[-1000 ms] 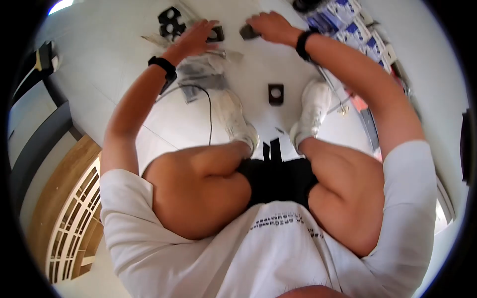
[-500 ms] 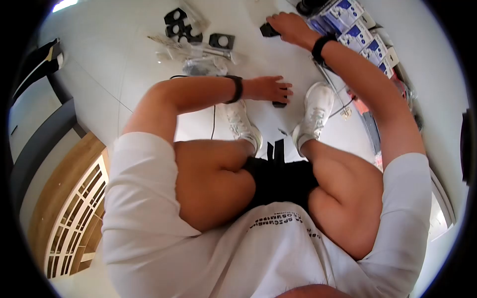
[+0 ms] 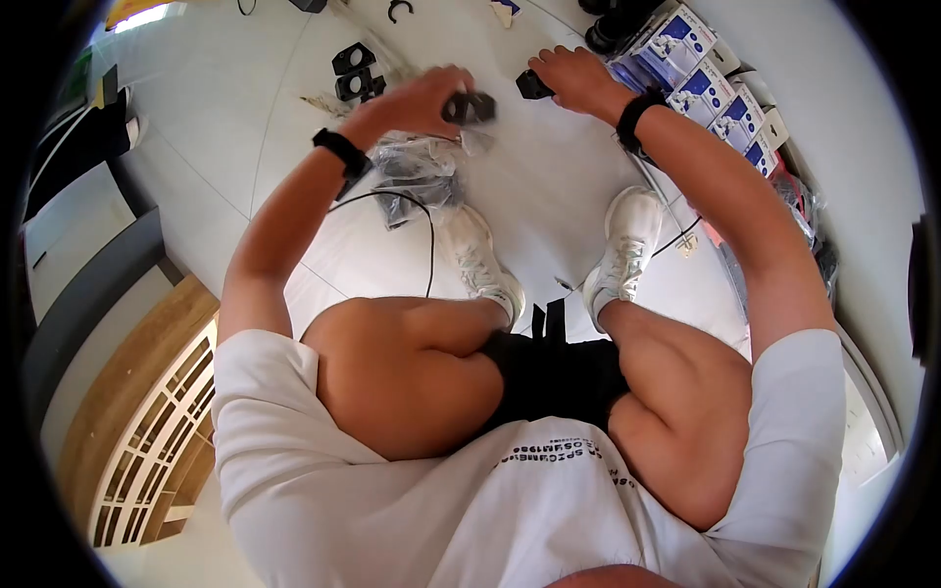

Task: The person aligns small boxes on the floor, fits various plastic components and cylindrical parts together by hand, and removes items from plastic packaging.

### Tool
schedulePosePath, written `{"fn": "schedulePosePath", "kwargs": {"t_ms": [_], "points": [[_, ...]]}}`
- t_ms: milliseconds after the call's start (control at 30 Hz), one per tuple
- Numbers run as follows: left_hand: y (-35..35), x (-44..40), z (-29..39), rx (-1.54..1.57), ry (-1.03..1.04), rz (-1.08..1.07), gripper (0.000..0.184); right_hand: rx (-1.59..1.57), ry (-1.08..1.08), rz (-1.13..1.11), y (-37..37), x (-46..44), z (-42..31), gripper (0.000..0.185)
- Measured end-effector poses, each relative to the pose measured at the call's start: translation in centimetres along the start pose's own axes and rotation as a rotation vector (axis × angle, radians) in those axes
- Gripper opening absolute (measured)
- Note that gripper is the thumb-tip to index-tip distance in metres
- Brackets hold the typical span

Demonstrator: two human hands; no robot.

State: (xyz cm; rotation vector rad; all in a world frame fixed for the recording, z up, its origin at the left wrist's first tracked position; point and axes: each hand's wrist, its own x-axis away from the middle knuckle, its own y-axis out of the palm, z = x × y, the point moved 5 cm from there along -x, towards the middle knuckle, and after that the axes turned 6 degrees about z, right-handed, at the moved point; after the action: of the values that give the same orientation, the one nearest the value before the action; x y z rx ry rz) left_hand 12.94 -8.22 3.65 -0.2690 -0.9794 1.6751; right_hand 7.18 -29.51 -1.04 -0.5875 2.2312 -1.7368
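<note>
My left hand (image 3: 426, 103) is stretched forward, its fingers curled around a dark block with a round hole (image 3: 478, 108); motion blurs it, and a second such block seems to sit against it. My right hand (image 3: 578, 78) is at the floor farther right, fingers closed on another black block (image 3: 534, 86), its far side partly hidden. Beyond my left wrist, more black blocks with round holes (image 3: 354, 71) lie grouped on the floor. Below that hand, clear plastic bags (image 3: 417, 176) hold dark parts.
Blue-and-white boxes (image 3: 701, 93) are stacked along the right wall. A black cable (image 3: 429, 235) curves past my left shoe (image 3: 470, 250). My right shoe (image 3: 627, 235) stands by a thin metal rod. A wooden rack (image 3: 157, 441) is at lower left.
My left hand has moved from near my feet forward and left to the blocks; the block under it has left that spot. My right hand stays nearly in place. The view has tilted up slightly.
</note>
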Motion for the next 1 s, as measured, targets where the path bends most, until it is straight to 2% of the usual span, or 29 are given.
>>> {"fn": "schedulePosePath", "kwargs": {"t_ms": [33,67,133,167,200,267,300,433,500,533,633,700,733,800,867,967,1000], "points": [[-1.5,0.5,-0.6,-0.135,0.000,0.125,0.066,-0.003,0.000,0.001,0.0,-0.1,0.1,0.050],[-1.4,0.8,-0.7,-0.136,-0.003,0.123,0.066,0.014,0.003,-0.016,0.0,-0.2,0.2,0.055],[-2.0,2.4,-2.4,-0.213,-0.337,0.250,0.069,0.020,-0.004,-0.035,0.1,-0.5,-0.3,0.060],[-1.2,2.9,-3.1,-0.201,-0.498,0.156,0.066,0.044,0.006,-0.052,0.1,-0.6,-0.5,0.066],[-0.4,3.1,-3.1,-0.204,-0.504,0.158,0.066,0.071,0.017,-0.068,0.1,-0.8,-0.5,0.072],[2.2,3.4,-3.8,-0.209,-0.696,0.064,0.069,0.107,-0.010,-0.017,-0.7,-0.8,-1.1,0.077],[3.2,3.5,-3.8,-0.198,-0.711,0.059,0.072,0.142,-0.034,0.032,-1.1,-0.6,-1.4,0.082],[5.3,3.8,-4.3,-0.346,-0.686,0.111,0.074,0.087,-0.148,0.149,-1.8,-1.4,-3.1,0.082],[5.7,3.6,-5.7,-0.182,-0.731,0.117,0.076,0.002,-0.195,0.179,-1.6,-2.5,-4.6,0.070],[5.9,3.5,-6.1,-0.183,-0.731,0.114,0.076,0.000,-0.193,0.179,-1.3,-2.9,-5.3,0.070],[5.4,3.7,-7.1,-0.126,-0.723,0.208,0.082,-0.117,-0.125,0.002,0.8,-4.2,-7.5,0.052],[5.5,4.4,-8.3,0.189,-0.878,0.255,0.088,-0.185,-0.178,-0.006,1.8,-5.1,-8.8,0.051],[5.4,5.0,-8.5,0.198,-0.886,0.264,0.088,-0.259,-0.230,-0.018,2.2,-5.4,-9.8,0.050],[5.1,6.3,-8.4,0.467,-0.805,0.362,0.090,-0.237,-0.261,0.021,2.6,-6.5,-10.9,0.048],[4.2,7.8,-6.6,0.545,-0.869,0.365,0.086,-0.266,-0.227,-0.051,3.1,-7.3,-11.4,0.044],[3.6,9.6,-6.0,0.802,-0.773,0.511,0.080,-0.240,-0.244,-0.051,3.0,-8.4,-11.8,0.044],[3.5,10.2,-6.1,0.802,-0.782,0.521,0.080,-0.242,-0.257,-0.052,3.5,-8.6,-11.9,0.044]]}}
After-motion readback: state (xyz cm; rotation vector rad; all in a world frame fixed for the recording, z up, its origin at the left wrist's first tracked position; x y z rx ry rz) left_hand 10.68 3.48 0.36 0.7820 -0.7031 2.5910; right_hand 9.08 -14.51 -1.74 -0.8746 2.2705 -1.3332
